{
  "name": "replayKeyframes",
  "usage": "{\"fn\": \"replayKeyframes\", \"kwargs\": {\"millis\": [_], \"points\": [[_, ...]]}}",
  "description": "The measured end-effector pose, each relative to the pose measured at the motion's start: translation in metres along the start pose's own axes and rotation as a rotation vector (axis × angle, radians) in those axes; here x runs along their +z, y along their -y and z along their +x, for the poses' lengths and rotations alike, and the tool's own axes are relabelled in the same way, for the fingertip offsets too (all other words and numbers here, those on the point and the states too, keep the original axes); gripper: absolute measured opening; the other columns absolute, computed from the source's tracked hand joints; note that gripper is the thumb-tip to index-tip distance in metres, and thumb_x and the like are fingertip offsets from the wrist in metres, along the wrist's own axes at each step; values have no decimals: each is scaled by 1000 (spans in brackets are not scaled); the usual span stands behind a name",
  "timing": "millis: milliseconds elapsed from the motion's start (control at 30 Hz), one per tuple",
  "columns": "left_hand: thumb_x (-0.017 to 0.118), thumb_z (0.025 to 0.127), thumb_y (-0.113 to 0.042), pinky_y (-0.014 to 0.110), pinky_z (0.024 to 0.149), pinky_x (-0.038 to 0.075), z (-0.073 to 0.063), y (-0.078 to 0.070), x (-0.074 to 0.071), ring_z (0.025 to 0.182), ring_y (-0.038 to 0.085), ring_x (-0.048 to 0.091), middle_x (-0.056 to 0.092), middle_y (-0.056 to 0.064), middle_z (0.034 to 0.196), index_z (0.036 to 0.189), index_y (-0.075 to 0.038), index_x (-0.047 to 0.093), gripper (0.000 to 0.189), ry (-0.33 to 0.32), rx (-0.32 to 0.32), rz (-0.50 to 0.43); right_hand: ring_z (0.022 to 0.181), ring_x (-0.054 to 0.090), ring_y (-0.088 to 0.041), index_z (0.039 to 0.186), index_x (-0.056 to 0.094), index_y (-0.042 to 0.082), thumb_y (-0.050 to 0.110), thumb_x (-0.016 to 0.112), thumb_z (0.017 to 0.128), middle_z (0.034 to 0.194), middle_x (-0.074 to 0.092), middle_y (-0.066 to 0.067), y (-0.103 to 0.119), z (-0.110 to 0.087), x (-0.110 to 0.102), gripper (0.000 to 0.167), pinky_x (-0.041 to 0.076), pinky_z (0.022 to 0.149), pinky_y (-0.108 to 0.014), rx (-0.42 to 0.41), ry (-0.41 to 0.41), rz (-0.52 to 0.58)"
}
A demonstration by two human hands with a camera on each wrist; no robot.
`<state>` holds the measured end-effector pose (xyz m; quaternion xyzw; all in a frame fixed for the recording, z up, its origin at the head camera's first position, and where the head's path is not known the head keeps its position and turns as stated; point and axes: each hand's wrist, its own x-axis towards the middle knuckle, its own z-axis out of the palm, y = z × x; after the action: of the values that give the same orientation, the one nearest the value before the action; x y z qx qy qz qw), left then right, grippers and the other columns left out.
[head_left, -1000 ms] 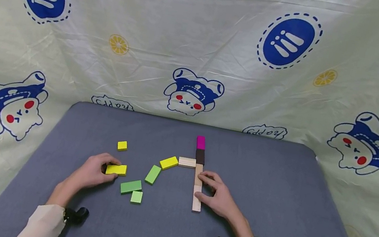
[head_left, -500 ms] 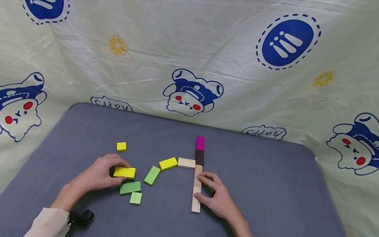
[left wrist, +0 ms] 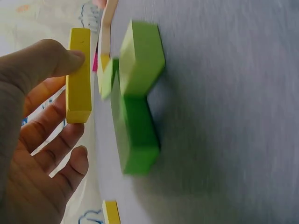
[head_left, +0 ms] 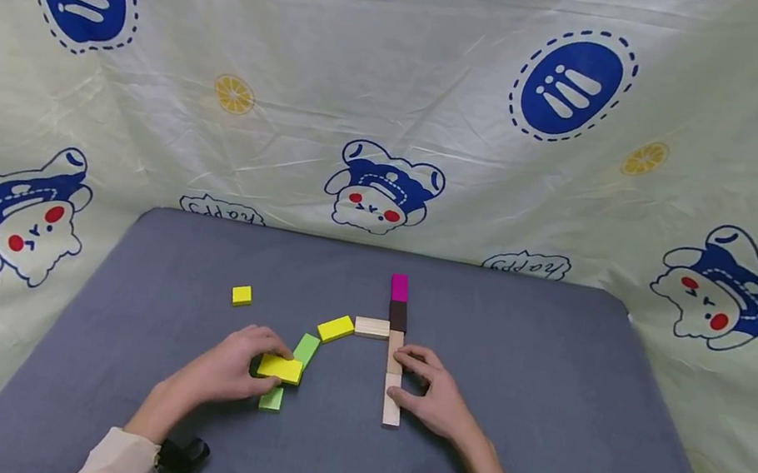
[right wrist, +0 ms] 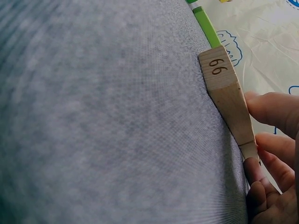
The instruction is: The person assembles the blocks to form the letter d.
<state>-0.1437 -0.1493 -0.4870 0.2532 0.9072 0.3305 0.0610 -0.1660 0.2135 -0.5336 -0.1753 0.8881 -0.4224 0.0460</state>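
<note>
My left hand [head_left: 232, 367] pinches a yellow block [head_left: 280, 369] between thumb and fingers, over the green blocks. Seen in the left wrist view, that block is raised above a light green block [left wrist: 142, 58] and a darker green block [left wrist: 140, 135] on the table. The darker one is hidden under the hand and yellow block in the head view. My right hand [head_left: 433, 394] rests its thumb and fingertips on a straight row of plain wooden blocks [head_left: 391, 410]. The near end of that row carries a printed number in the right wrist view.
Beyond the wooden row lie a dark brown block [head_left: 398, 316] and a magenta block [head_left: 399, 287]. A crosswise wooden block [head_left: 372, 328], a tilted yellow block [head_left: 336, 329] and a green block [head_left: 307, 349] curve leftward. A small yellow block [head_left: 241, 296] lies apart on the grey table [head_left: 521, 338].
My left hand has carried the yellow block rightward and slightly nearer, from left of the green blocks to over them. My right hand has stayed at the wooden row.
</note>
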Motion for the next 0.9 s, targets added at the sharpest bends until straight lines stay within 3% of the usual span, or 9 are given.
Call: {"fn": "replayKeyframes", "kwargs": {"millis": [200, 467, 600, 700, 900], "points": [[78, 89, -15, 45, 98, 53, 5, -14, 12, 112, 18, 56, 66, 0, 121, 119, -18, 73, 30, 56, -7, -41, 128, 55, -27, 140, 64, 9, 27, 80, 89, 145, 55, -6, 1, 0, 0, 57, 44, 108, -56, 1, 1, 5], [79, 89, -15, 31, 91, 53, 7, -27, 36, 102, 9, 58, 69, -9, 113, 117, -20, 73, 30, 42, 111, -127, 128, 55, -28, 140, 64, 9, 26, 81, 88, 145, 55, -7, 0, 0, 0, 57, 44, 108, -56, -4, -1, 2], [81, 88, -16, 23, 79, 53, 6, -26, 50, 91, 5, 58, 70, -9, 109, 117, -19, 72, 30, 62, 134, -230, 128, 55, -27, 140, 64, 9, 27, 80, 89, 145, 54, -6, 0, 0, 1, 57, 44, 108, -57, 3, 7, 0], [81, 88, -16, 20, 73, 50, 6, -21, 54, 86, 3, 56, 70, -9, 106, 115, -20, 73, 29, 61, 134, -248, 127, 55, -27, 140, 64, 9, 26, 80, 89, 145, 55, -7, 0, 0, 1, 56, 44, 108, -57, -6, 2, -4], [80, 89, -15, 26, 85, 53, 3, -9, 48, 94, 5, 59, 71, -8, 111, 115, -20, 74, 28, 80, 128, -176, 128, 55, -27, 140, 64, 9, 25, 80, 88, 145, 55, -7, 0, 0, 0, 56, 44, 108, -55, -19, -4, -3]]}}
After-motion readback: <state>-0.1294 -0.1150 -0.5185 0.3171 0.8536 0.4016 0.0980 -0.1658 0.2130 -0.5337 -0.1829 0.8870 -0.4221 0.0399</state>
